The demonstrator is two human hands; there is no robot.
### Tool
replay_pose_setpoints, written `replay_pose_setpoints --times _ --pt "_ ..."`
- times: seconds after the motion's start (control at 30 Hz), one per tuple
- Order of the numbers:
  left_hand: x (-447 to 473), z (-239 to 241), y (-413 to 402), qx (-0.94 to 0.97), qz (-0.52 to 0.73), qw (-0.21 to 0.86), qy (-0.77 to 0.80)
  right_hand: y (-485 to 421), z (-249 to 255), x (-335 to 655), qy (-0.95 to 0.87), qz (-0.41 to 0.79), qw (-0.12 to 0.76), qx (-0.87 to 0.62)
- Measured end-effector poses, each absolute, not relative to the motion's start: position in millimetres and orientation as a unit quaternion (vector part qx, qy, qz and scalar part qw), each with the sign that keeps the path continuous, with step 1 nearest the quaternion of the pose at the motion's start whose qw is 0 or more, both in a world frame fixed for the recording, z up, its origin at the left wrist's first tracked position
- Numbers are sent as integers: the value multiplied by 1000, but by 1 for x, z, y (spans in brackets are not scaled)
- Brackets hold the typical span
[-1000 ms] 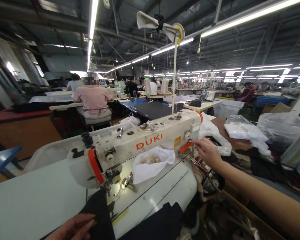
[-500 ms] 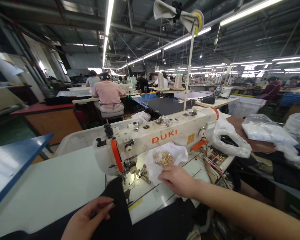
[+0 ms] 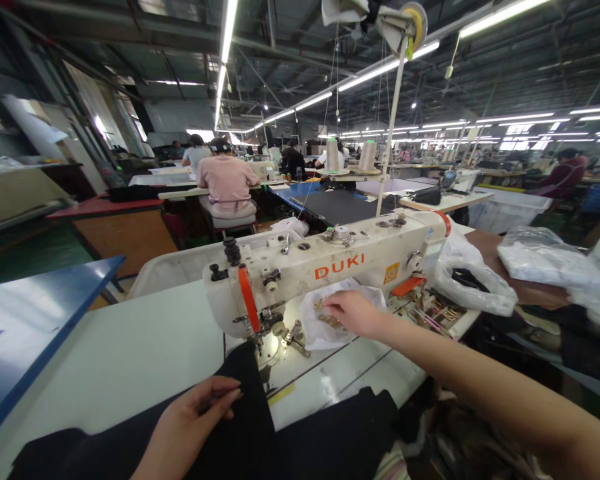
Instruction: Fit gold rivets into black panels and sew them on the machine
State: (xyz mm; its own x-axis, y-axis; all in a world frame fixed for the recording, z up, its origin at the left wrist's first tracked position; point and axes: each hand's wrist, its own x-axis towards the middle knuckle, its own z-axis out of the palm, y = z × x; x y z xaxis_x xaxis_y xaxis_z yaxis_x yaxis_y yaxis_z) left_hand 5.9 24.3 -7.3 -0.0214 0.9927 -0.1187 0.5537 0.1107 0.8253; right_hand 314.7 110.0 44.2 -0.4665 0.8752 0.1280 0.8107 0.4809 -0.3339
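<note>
My right hand [image 3: 353, 312] reaches over a white cloth or bag [image 3: 313, 333] under the sewing machine's arm. Its fingertips are pinched at small gold-coloured metal fittings [image 3: 329, 321] lying there, partly hidden by the hand. My left hand [image 3: 205, 407] rests at the black fabric [image 3: 250, 400], thumb and fingers together; what they pinch, if anything, is hidden. The fabric runs up close to the needle area of the DUKI sewing machine [image 3: 325, 257] and spreads along the front of the table.
Scissors with pink handles [image 3: 433, 323] and metal parts lie right of the machine. Beyond are a clear plastic bag [image 3: 473, 287] and a thread stand with cones [image 3: 367, 157]. A blue-topped table [image 3: 55, 313] is at left. A person in pink [image 3: 227, 177] sits ahead.
My right hand has moved from the near edge of the white cloth onto the gold-coloured fittings. My left hand keeps its place at the black fabric. The view has shifted slightly.
</note>
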Motion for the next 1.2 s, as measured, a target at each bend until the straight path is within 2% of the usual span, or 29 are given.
replay_pose_setpoints --times 0.3,0.5,1.0,1.2 --pt "14 2 20 594 316 369 641 148 20 285 -867 84 86 -484" --pt "11 -1 21 602 313 373 633 145 18 301 -854 102 102 -500" --pt "6 -10 24 608 305 375 630 90 25 328 -735 336 339 -482" --pt "11 -2 20 597 328 374 630 70 40 320 -622 509 427 -416"
